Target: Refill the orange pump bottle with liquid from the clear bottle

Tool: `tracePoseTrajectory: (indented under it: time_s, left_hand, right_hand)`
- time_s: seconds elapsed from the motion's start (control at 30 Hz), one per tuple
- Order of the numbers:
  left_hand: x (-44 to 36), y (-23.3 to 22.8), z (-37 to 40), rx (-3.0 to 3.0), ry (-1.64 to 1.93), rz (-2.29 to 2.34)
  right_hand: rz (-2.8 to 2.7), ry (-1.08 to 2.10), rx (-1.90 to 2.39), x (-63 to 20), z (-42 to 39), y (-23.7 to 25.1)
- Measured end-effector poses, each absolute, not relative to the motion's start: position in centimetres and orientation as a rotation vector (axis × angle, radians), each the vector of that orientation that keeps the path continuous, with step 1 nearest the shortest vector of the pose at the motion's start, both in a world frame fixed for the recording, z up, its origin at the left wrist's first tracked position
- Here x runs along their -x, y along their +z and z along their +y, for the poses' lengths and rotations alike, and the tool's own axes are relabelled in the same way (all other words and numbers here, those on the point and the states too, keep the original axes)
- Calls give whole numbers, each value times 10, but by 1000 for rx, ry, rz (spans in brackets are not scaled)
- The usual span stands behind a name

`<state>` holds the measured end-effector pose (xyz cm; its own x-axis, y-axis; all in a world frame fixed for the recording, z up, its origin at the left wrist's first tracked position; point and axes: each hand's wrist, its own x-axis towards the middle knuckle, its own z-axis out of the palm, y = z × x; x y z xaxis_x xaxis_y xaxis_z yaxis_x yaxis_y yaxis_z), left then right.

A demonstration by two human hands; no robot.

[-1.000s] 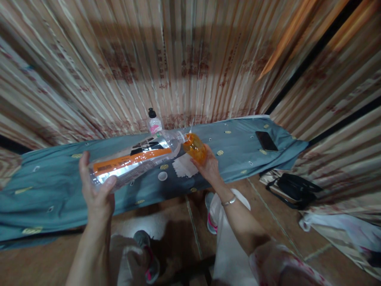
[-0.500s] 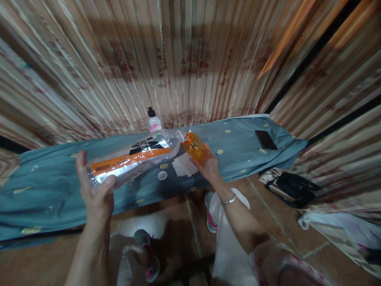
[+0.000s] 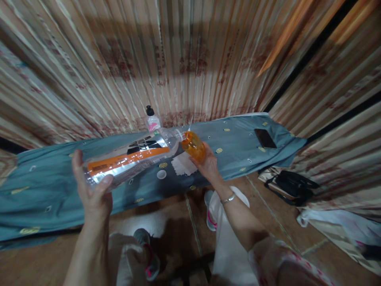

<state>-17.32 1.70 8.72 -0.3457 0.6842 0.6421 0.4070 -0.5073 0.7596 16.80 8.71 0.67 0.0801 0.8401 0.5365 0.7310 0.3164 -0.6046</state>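
My left hand (image 3: 93, 192) grips the base of a large clear plastic bottle (image 3: 131, 161) with an orange label, tipped almost level. Its neck meets the mouth of a small orange bottle (image 3: 194, 145), which my right hand (image 3: 207, 166) holds tilted from below. Both are above a long surface covered in blue-grey patterned cloth (image 3: 44, 186). A small bottle with a black cap and pink label (image 3: 151, 120) stands just behind them by the curtain. A white round cap (image 3: 161, 174) lies on the cloth under the large bottle, next to a white patch (image 3: 182, 164).
A black phone (image 3: 265, 138) lies on the cloth at the right end. Striped curtains (image 3: 190, 59) hang close behind and to the right. A black bag (image 3: 293, 186) and a pale bag (image 3: 336, 226) sit on the tiled floor at right. My feet are below the surface.
Both hands and the two bottles stay joined in the same pose; the view has drifted slightly, so everything sits a little higher and to the left.
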Motion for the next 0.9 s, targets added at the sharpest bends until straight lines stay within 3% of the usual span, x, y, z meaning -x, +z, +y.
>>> tracePoseTrajectory:
  time_s: [0.9]
  left_hand:
    - [173,92,18,-1545,2011,1332]
  right_hand:
    - [-1691,126,1441,-169,88,5]
